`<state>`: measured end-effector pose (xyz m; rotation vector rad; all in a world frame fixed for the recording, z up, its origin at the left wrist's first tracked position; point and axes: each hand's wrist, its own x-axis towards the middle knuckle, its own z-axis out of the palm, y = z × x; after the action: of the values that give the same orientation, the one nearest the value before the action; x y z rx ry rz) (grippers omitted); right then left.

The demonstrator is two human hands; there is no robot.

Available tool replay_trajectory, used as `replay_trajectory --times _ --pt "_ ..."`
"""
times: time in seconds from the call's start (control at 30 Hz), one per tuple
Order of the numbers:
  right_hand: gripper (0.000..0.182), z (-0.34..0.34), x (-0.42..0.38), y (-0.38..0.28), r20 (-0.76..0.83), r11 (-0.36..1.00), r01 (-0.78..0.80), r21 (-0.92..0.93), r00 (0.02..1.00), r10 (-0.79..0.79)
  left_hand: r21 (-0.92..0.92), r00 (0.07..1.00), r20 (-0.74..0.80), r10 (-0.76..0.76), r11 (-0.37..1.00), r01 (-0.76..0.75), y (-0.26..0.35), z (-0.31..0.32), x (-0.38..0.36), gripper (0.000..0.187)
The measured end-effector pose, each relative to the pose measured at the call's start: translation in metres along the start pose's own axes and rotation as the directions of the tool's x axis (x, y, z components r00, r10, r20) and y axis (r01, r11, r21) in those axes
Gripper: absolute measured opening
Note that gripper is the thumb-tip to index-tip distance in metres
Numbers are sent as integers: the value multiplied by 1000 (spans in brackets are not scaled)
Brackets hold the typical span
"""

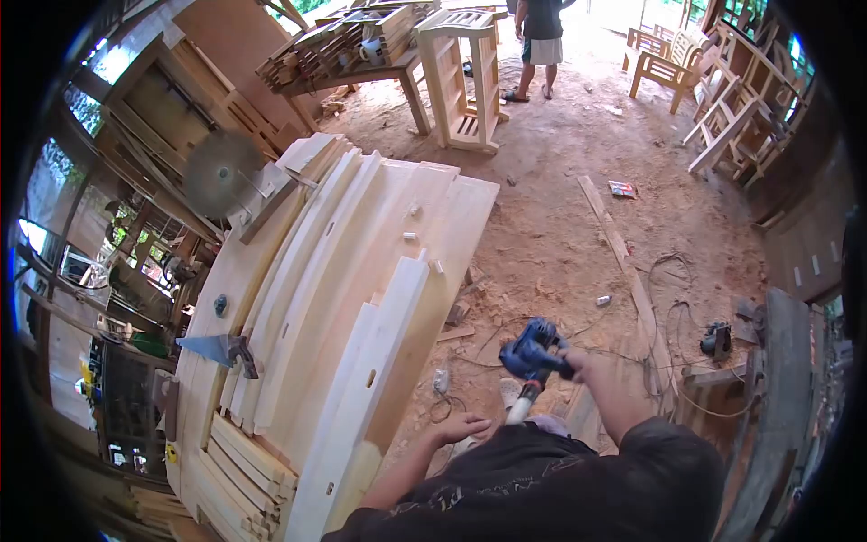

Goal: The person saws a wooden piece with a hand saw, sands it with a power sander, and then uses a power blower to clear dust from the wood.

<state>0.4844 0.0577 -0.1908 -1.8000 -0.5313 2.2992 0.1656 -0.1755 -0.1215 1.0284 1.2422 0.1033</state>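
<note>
A blue power tool (533, 350) with a pale tube at its lower end hangs in front of my body. My right hand (578, 363) is wrapped round its handle. My left hand (462, 427) is beside the workbench's right edge, palm down with fingers stretched out, holding nothing. To its left, long pale boards (366, 379) with slots lie on the wooden workbench (465, 217). Small wooden pegs (410, 236) rest near the boards' upper ends. A handsaw (217, 349) lies on the bench's left part.
A round saw blade (223, 172) stands at the bench's far left. Beyond are a wooden frame (452, 81), a standing person (543, 41) and a wooden chair (664, 70). A long plank (623, 253) and cables (673, 271) lie on the floor at right.
</note>
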Motion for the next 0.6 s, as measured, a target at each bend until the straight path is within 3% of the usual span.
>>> replay_trajectory --times 0.03,0.07,0.1,0.13,0.17,0.2,0.23,0.27,0.3,0.33,0.37,0.4,0.43,0.5,0.57,0.6 --pt "12 5 -31 -32 -49 993 76 -86 996 -80 -310 989 -102 103 942 -130 21 3 -21 60" --pt "12 -10 -25 -53 -2 980 133 -149 991 -135 -342 993 79 91 938 -59 47 -4 -37 56" --pt "9 -10 -34 -77 -55 962 183 -203 979 -198 -340 993 79 92 939 -60 57 -12 -35 56" --pt "7 -16 -28 -95 -55 922 355 -157 929 -367 -31 997 25 74 997 -73 63 -18 -31 54" --pt "10 -9 -47 -115 -40 913 386 -131 918 -394 275 997 -28 72 960 -61 68 -20 -25 51" --pt "22 23 -91 -128 -176 865 458 -207 852 -493 240 972 -171 160 964 -116 73 -24 -10 43" --pt "34 54 -124 -131 -234 733 488 -475 733 -639 207 921 -313 231 963 -171 83 -26 4 35" --pt "46 76 -141 -125 -226 547 442 -711 593 -773 84 803 -479 354 929 -360 99 -26 9 33" --pt "55 86 -121 -109 -174 399 417 -816 482 -859 121 793 -470 389 918 -378 130 -40 6 36" --pt "50 117 -146 -95 -229 435 336 -835 507 -831 39 741 -546 390 896 -443 156 -39 1 37" --pt "47 126 -137 -71 -175 377 483 -790 412 -894 -37 689 -620 376 862 -505 172 -33 0 40" --pt "46 138 -143 -54 -162 398 538 -744 433 -887 -54 690 -624 367 860 -507 174 -35 10 40" --pt "41 139 -120 -28 -97 234 574 -785 260 -961 -90 735 -589 337 876 -475 171 -37 23 45" --pt "35 154 -131 5 -47 114 627 -770 123 -991 -136 776 -555 298 889 -438 167 -25 34 50" --pt "28 158 -134 27 130 -64 701 -711 42 -991 -274 761 -641 97 898 -345 164 -6 39 65" --pt "28 156 -139 34 139 -62 700 -711 53 -989 -239 708 -700 89 906 -350 172 2 27 75"
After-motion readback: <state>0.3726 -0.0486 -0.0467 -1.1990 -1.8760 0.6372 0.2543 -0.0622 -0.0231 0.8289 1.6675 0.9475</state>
